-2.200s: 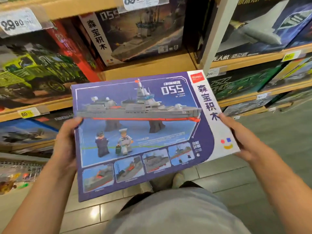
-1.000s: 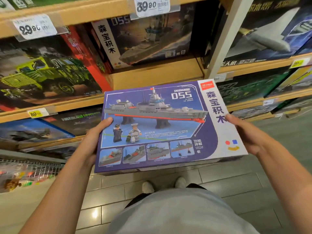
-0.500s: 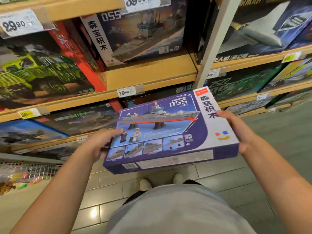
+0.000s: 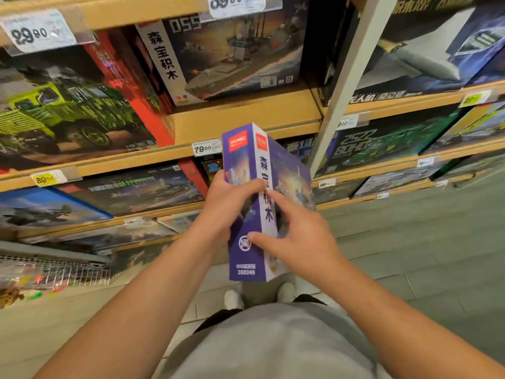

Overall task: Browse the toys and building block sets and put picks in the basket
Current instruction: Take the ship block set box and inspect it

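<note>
The purple 055 warship block set (image 4: 247, 258) stands on end in front of me, its narrow side panel with a red logo facing the camera. My left hand (image 4: 228, 205) wraps its left face, fingers curled over the edge. From the right, my right hand (image 4: 302, 240) presses on the box, thumb on the side panel and fingers spread over the picture face. No basket is in view.
Wooden shelves (image 4: 240, 120) hold more block sets: a green truck box (image 4: 68, 110), another 055 ship box (image 4: 226, 56), a drone box (image 4: 426, 50). A white upright post (image 4: 344, 77) divides the shelving. A wire rack (image 4: 54, 272) sits low left. Grey tile floor (image 4: 415, 255) lies to the right.
The box was held flat with its picture side up; it has been turned upright onto its end. Both hands came closer together around it.
</note>
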